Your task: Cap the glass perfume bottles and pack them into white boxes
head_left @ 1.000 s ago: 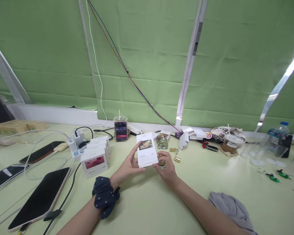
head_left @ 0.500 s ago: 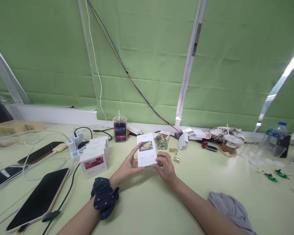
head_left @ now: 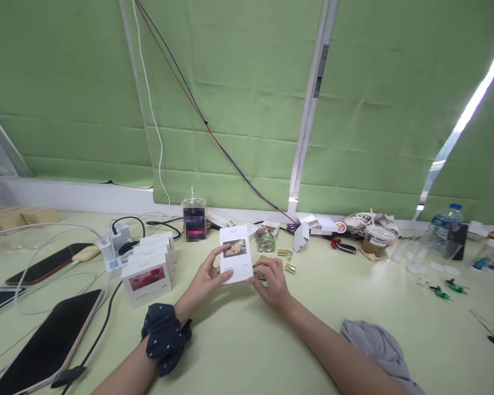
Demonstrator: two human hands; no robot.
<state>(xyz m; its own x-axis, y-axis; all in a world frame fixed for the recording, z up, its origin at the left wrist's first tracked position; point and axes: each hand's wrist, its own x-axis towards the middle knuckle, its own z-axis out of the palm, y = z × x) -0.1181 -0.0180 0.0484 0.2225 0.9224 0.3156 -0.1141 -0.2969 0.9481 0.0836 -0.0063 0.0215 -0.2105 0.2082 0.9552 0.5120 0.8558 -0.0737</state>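
Note:
A white carton printed with a photo of pale flowers stands upright between my hands, its face toward me. My left hand grips its left edge, with fingers and thumb lying over the front. At the lower right corner, my right hand pinches the carton between thumb and fingers. Partly hidden behind the right fingers is a greenish glass item. Just past the carton sits a small glass bottle, near gold cylindrical caps.
Several white boxes with red flower pictures stand in a row at left, beside a charger block and cables. Phones lie further left. A drink cup, a water bottle and a grey cloth are on the right.
The view has shifted slightly, so most things appear further left. The left thumb has moved up from the carton's bottom edge onto its lower front. Both hands keep holding the carton.

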